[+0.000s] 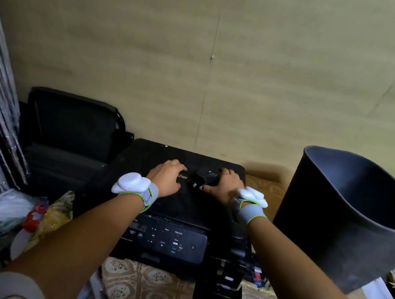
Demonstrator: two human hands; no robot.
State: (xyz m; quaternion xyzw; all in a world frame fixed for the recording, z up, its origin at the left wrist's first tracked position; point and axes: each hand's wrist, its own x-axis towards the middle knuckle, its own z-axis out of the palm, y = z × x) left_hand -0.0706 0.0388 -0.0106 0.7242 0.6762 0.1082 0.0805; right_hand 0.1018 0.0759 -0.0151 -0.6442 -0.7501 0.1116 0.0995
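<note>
- Printer: centre of frame, on a cloth. Judged heavy, rigid and smooth; take hold low at both sides, not by the lid.
- Left hand: fingers relaxed, resting on the lid, holding nothing.
- Right hand: fingers curled round a small black item on the lid.

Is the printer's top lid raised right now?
No, the printer's lid lies flat, with the left hand resting on it and the right hand gripping a small black object on top.
</note>
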